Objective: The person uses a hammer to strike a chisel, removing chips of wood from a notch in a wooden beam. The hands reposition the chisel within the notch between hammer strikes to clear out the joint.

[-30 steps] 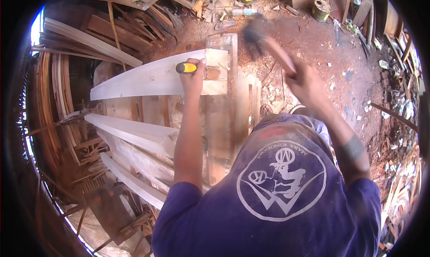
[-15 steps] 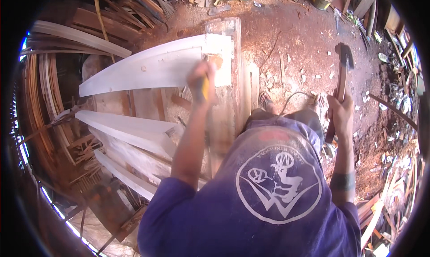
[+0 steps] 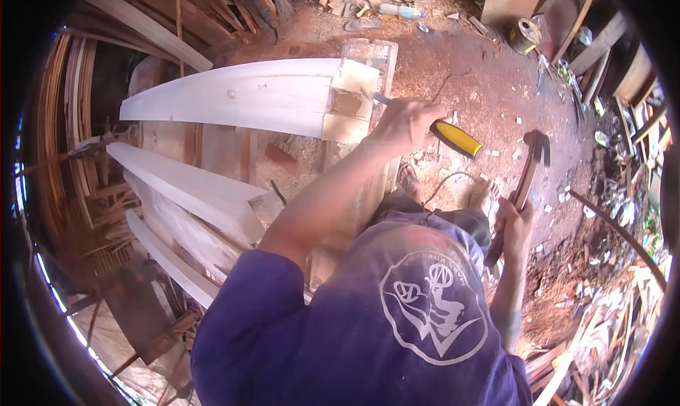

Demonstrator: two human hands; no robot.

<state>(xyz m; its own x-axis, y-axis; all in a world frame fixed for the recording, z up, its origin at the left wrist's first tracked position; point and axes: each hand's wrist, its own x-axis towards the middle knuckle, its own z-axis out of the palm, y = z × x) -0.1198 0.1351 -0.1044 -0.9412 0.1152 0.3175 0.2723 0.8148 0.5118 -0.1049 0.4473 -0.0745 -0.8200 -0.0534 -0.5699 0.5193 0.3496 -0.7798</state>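
My left hand point(image 3: 405, 126) is closed around a chisel, its yellow and black handle point(image 3: 457, 138) sticking out to the right. On the other side the metal blade point(image 3: 381, 99) points left, at the end of a long pale board point(image 3: 234, 94). A darker, squarish cut patch point(image 3: 347, 103) shows near that end; whether the blade tip touches the wood I cannot tell. Lower right, my right hand point(image 3: 515, 225) grips a claw hammer point(image 3: 525, 172) by its wooden handle, head up and apart from the chisel.
Under the board stands a wooden workbench point(image 3: 374, 50). Two more pale boards point(image 3: 180, 186) lie nearer me on the left. Wood chips and litter point(image 3: 602, 158) cover the ground at right. Timber point(image 3: 74, 130) leans at far left; a tin point(image 3: 525, 36) stands at the back.
My left hand has moved right, off the board end, and the chisel has swung from roughly upright to slanting sideways. The hammer stays in my right hand. The whole view has shifted slightly.
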